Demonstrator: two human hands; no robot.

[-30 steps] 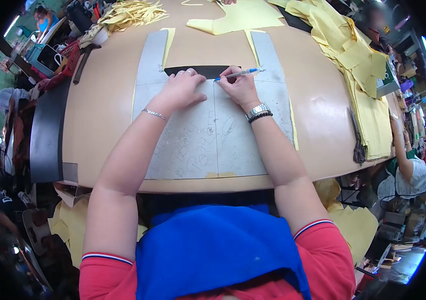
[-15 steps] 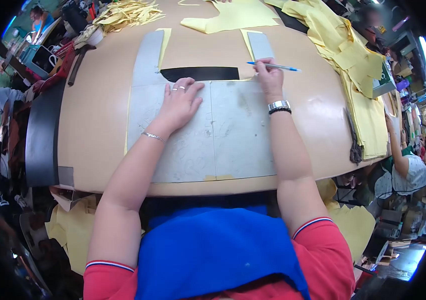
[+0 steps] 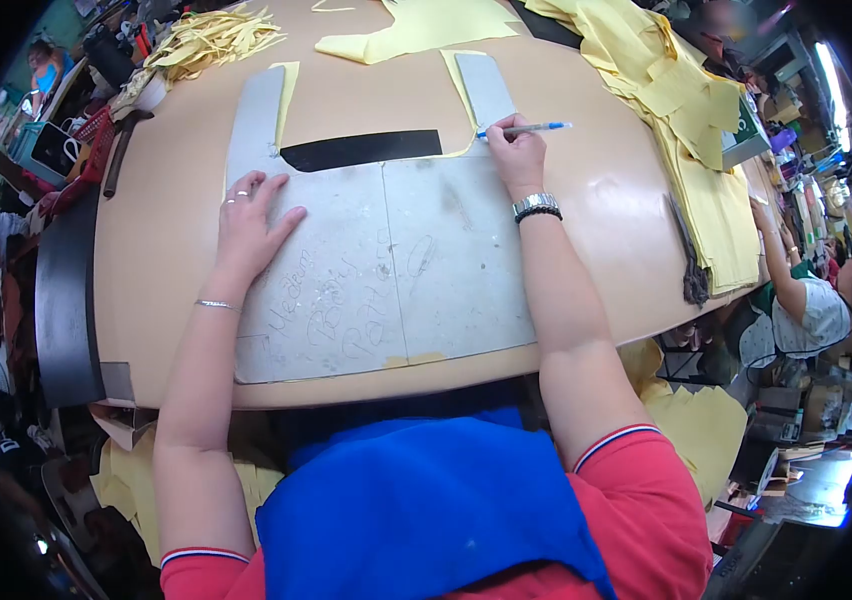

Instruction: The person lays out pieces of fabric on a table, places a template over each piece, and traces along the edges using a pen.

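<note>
A grey template (image 3: 416,250) with two upright arms and handwriting on it lies over yellow material (image 3: 287,105), whose edges show along the arms. My left hand (image 3: 252,228) rests on the template's left side with fingers spread, holding nothing. Between thumb and fingers, my right hand (image 3: 519,158) grips a blue-and-clear pen (image 3: 546,127). The pen's blue tip is at the inner edge of the right arm, near its base. A black strip (image 3: 361,149) lies in the gap between the two arms.
Yellow scraps (image 3: 211,42) are heaped at the back left, near a hammer-like tool (image 3: 122,150). Yellow sheets (image 3: 691,110) cover the right side, with dark scissors (image 3: 688,250) beside them. Another yellow piece (image 3: 416,28) lies at the back. A person (image 3: 811,315) is at the right.
My left hand has moved left across the template and spread its fingers. My right hand with the pen has gone from the middle edge to the right arm's base. The view has shifted.
</note>
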